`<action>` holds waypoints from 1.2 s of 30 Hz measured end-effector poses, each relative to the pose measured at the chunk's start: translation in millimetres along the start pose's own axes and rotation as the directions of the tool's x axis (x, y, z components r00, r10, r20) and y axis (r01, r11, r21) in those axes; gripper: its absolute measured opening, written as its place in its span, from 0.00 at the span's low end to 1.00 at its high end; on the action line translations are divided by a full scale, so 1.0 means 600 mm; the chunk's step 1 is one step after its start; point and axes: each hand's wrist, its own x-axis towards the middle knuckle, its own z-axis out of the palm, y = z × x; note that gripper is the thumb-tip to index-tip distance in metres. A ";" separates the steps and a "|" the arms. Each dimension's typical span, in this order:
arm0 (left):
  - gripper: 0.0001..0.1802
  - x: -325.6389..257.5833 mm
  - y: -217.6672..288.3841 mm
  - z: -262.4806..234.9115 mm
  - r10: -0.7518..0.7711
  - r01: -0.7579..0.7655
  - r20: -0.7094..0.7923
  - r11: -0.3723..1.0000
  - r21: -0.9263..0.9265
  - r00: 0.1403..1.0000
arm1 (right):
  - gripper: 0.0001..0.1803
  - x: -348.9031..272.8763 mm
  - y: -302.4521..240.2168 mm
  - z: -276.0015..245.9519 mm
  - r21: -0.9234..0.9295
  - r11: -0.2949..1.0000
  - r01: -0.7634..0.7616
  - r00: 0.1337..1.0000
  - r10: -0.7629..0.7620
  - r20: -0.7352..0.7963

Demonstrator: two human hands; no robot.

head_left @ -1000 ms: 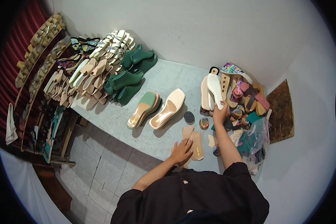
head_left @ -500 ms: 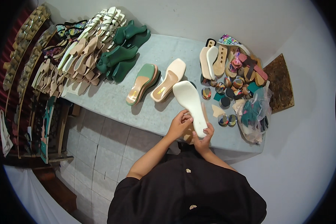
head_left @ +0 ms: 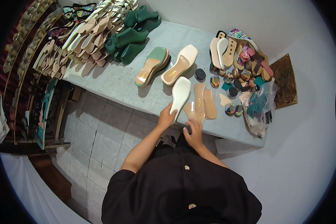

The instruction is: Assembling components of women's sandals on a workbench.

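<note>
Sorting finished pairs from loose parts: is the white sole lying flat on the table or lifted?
Lifted at one end: the left hand grips the white sole at its near end, above the grey table.

**A grey worktable crowded with shoe parts**

The grey table (head_left: pixel 115 80) bears rows of beige sandals (head_left: pixel 84 35) and green heeled shoes (head_left: pixel 132 35) at its far left. Mid-table lie a green-lined sandal (head_left: pixel 152 66) and a cream one (head_left: pixel 180 64). Tan insoles (head_left: pixel 206 102) rest near the front edge; soles, round heel blocks (head_left: pixel 227 78) and a plastic bag (head_left: pixel 258 108) fill the right end.

Clear plastic bag (head_left: pixel 258 112) contents too jumbled to tell; shelf (head_left: pixel 26 48) items blurred near rim
</note>
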 end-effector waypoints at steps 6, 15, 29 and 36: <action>0.28 0.001 -0.014 0.013 0.088 -0.021 -0.137 0.904 0.428 0.987 | 0.16 0.029 0.055 -0.028 -0.347 0.911 -0.223 0.973 0.184 -0.142; 0.29 -0.017 0.056 0.041 0.338 -0.187 -0.138 0.767 0.614 0.931 | 0.25 0.085 0.104 -0.090 -0.527 0.615 -0.587 0.801 0.535 -0.269; 0.27 0.012 0.034 0.142 0.426 -0.575 0.390 0.542 0.612 0.816 | 0.29 0.107 0.130 -0.107 -0.415 0.620 -0.666 0.725 0.668 -0.165; 0.21 0.023 0.049 0.148 0.381 -0.480 0.302 0.581 0.657 0.874 | 0.29 0.113 0.139 -0.117 -0.410 0.570 -0.713 0.661 0.740 -0.121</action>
